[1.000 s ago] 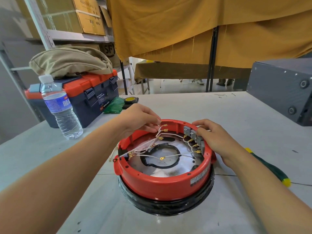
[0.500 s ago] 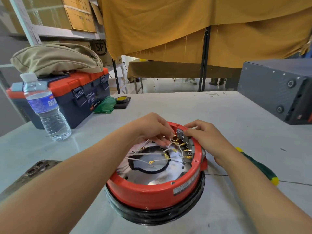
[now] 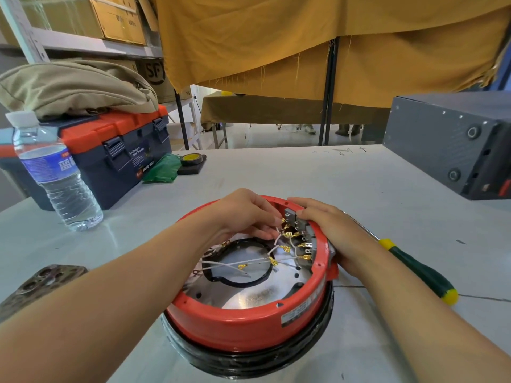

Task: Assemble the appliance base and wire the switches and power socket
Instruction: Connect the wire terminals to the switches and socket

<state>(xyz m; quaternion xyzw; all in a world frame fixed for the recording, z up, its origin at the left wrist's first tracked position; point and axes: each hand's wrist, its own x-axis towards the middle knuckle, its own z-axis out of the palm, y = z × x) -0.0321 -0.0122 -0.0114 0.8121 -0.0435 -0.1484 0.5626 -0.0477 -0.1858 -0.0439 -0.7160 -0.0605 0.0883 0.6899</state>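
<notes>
Pale grey tabletop (image 3: 359, 189) under a mustard curtain carries the job, and near its front edge sits the red appliance base (image 3: 249, 319), open side up on a black ring. Inside, thin white wires (image 3: 249, 262) tipped with brass spade terminals fan toward the grey switch block (image 3: 297, 221) set against the far-right wall. The left hand (image 3: 243, 214) reaches in from above, its fingertips curled together at a terminal beside the block; I cannot tell whether they actually pinch it. The right hand (image 3: 329, 225) lies over the rim, fingers bent down onto the block to steady it. The shell looks stiff and fairly heavy, best held by its rim; the wires are limp, and the small terminals would likely bend, so grip them by the brass crimp, not the lead. Beside the right forearm lies 1 green screwdriver (image 3: 417, 269). Farther left stand a water bottle (image 3: 58, 178) and an orange-lidded toolbox (image 3: 116, 150).
</notes>
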